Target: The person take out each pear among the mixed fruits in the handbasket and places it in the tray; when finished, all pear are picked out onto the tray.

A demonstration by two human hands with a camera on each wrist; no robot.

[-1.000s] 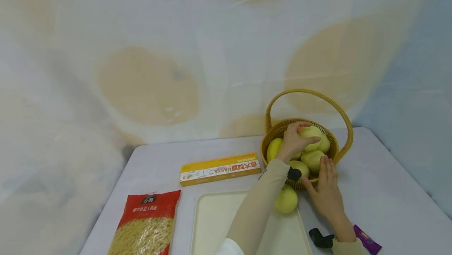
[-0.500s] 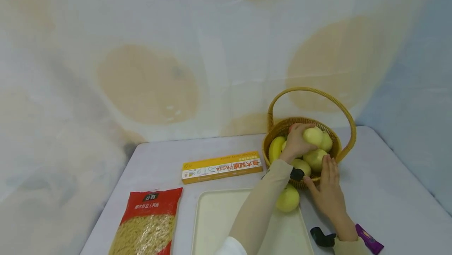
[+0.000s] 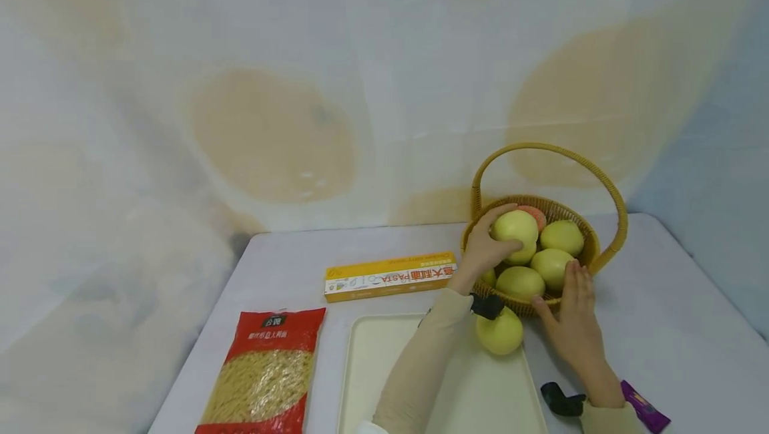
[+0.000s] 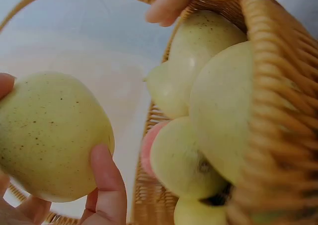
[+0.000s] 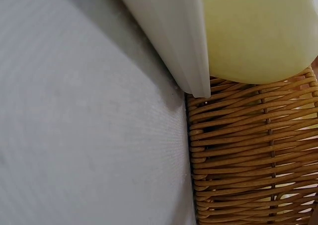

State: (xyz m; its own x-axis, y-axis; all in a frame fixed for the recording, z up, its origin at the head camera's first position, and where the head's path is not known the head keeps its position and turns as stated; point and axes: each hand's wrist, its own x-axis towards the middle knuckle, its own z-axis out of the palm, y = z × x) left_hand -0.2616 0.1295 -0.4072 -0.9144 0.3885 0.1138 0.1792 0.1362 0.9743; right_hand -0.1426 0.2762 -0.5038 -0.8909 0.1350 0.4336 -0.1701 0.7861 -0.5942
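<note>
My left hand (image 3: 485, 247) grips a yellow-green fruit (image 3: 515, 227) above the wicker basket (image 3: 591, 247); in the left wrist view thumb and fingers curl round the speckled fruit (image 4: 54, 135). Several similar fruits, among them one at the right (image 3: 562, 238), lie in the basket with a reddish one (image 3: 535, 215) at the back. My right hand (image 3: 577, 327), fingers straight, rests against the basket's front right rim and a fruit there. The right wrist view shows the basket's woven side (image 5: 248, 150), not the hand's fingers.
A fruit (image 3: 500, 331) sits on the cream tray's (image 3: 384, 367) back right corner, touching the basket's front. Left of the basket lies a pasta box (image 3: 390, 276); further left, a red pasta bag (image 3: 264, 367). A purple packet (image 3: 644, 407) lies beside my right forearm.
My left hand has lifted a fruit and shifted it toward the basket's left side, uncovering the reddish one. The right hand stays at the rim. The head view has shifted slightly.
</note>
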